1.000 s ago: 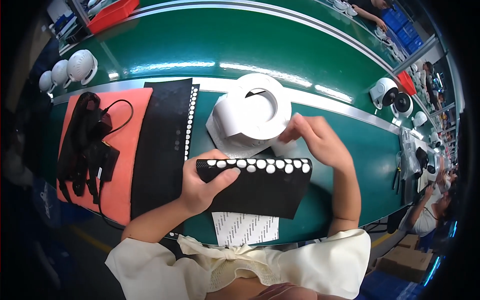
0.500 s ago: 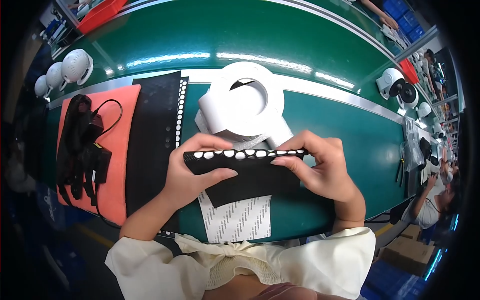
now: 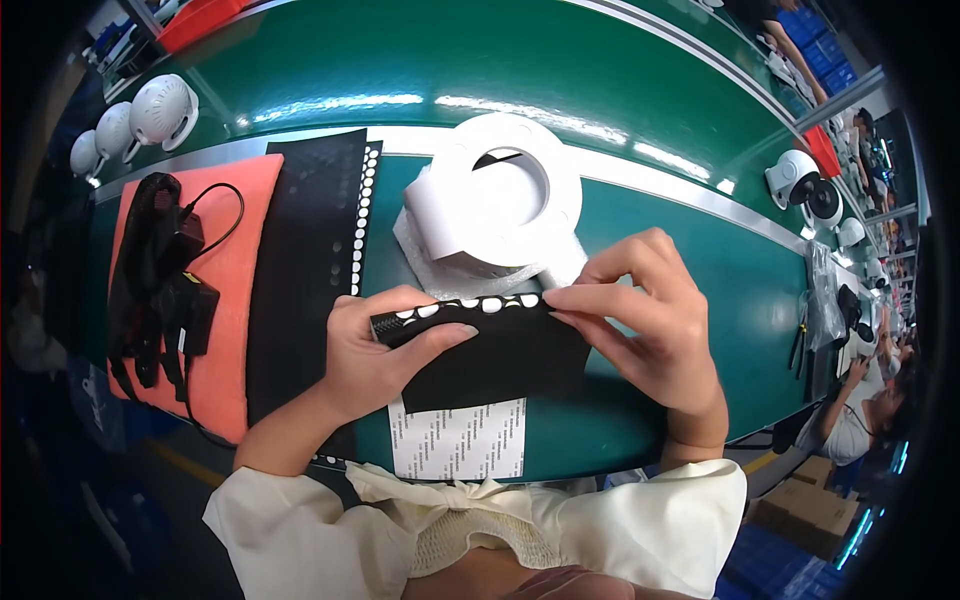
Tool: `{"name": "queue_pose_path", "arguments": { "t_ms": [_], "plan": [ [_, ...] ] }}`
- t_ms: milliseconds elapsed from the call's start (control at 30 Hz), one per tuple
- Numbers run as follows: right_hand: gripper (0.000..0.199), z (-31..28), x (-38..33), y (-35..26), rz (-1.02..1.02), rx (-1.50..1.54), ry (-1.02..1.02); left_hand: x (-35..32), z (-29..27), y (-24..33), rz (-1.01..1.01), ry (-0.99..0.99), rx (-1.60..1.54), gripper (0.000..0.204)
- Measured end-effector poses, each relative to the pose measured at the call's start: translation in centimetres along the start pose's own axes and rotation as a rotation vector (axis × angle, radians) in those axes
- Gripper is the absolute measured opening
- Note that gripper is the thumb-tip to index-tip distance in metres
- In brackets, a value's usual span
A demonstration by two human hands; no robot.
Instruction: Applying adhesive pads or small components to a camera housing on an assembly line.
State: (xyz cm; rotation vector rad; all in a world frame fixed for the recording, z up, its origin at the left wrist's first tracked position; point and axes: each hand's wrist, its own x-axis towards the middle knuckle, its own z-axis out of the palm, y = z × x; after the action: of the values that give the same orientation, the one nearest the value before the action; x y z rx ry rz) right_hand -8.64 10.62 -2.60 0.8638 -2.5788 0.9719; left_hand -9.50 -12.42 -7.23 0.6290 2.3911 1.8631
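Note:
Both hands hold a black sheet, bent over at its far edge, where a row of white round spots shows. My left hand grips its left end, thumb in front and fingers behind. At the right end my right hand pinches the spotted edge between thumb and fingertips. Below the sheet, partly covered by it, lies a white paper with printed rows. Just beyond my hands a white ring-shaped housing rests on a silvery bubbly wrap.
To the left lie another black sheet with white spots along its edge and a coral foam pad bearing black adapters and cables. White cameras stand at the far left, others at the right. People work at the far right.
My right hand has shifted inward along the spotted edge and its wrist has risen. The sheet has moved slightly left, and the whole view has shifted a little.

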Motion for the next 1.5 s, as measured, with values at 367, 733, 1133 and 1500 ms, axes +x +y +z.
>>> {"name": "queue_pose_path", "arguments": {
  "t_ms": [367,733,1133,1500],
  "plan": [
    [0.02,1.5,0.6,1.6,-0.173,-0.044,0.057,0.5,0.3,-0.1,-0.08,0.012,-0.103,0.01],
    [0.023,0.7,8.2,2.9,-0.047,0.539,0.146,0.4,0.8,-1.2,-0.041,-0.128,-0.204,0.012],
    [0.034,3.6,9.4,3.4,0.124,0.679,0.008,0.9,1.1,-2.4,-0.004,-0.068,-0.168,0.013],
    [0.038,3.2,9.2,2.3,0.024,0.341,0.075,1.0,1.1,-2.3,-0.004,-0.07,-0.168,0.013]
  ]
}}
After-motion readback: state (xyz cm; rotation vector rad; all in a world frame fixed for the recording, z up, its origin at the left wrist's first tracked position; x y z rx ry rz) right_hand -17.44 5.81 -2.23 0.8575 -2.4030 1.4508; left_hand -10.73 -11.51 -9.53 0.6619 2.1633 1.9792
